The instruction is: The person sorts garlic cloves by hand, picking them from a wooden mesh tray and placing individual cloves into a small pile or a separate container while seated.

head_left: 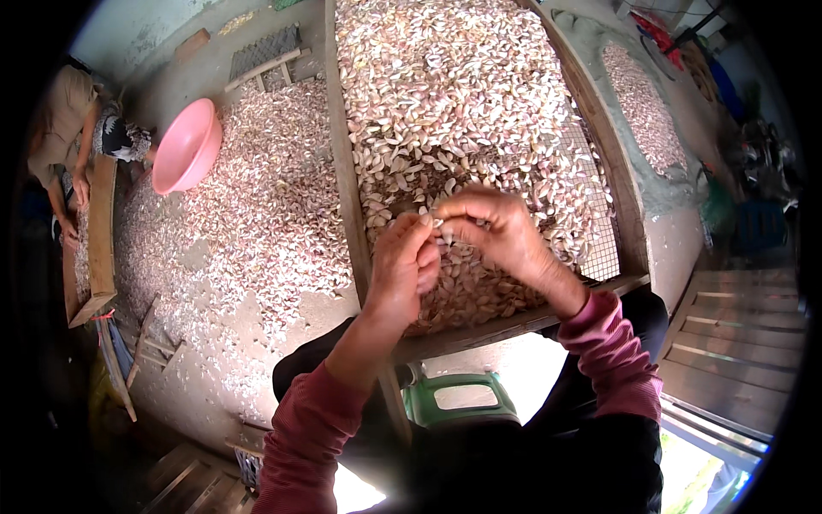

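Left hand and right hand pinch a clove — a slack grip could lose it in the tray.

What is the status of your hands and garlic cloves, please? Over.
Left hand and right hand together, pinching small pale piece. Garlic cloves spread over wooden-framed mesh tray below. Nothing seen blocking either hand.
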The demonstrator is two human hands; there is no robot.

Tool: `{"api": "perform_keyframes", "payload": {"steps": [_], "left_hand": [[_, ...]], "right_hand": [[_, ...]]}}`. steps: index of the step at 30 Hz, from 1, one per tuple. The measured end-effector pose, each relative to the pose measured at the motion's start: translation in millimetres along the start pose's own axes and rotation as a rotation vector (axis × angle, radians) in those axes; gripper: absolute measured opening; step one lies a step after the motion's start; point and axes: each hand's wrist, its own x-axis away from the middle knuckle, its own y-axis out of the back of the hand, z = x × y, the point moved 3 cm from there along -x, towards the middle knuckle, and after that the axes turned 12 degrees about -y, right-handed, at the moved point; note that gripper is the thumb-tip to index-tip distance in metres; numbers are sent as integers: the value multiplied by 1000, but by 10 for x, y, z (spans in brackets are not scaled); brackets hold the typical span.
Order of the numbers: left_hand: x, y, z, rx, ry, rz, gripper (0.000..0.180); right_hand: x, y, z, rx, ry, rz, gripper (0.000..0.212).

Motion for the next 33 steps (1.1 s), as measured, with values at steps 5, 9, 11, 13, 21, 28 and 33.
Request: {"api": "perform_keyframes", "payload": {"steps": [5,9,11,13,21,28,33], "left_hand": [[-96,39,-192,-536,-55,116,13],[-77,56,36,-715,-118,238,13],[-66,13,41,-732,-143,259,13],[-63,-19,32,-762,-163,288,13],[35,-19,86,-1010,-277,433,14],[65,-127,247,-1259,-223,580,18],[272,-76,349,-1290,-169,640,18]], "right_hand": [[-804,200,-592,315,-275,-81,14],[-1050,-55,-893,639,-183,30,16],[-1059,-127,-852,796,-57,-19,19],[-1122,-161,-851,894,-30,-40,20],[-970,-164,-751,239,-403,154,15],[-1100,-695,-697,549,187,-61,19],[-584,-810,-355,608,274,12,40]]}}
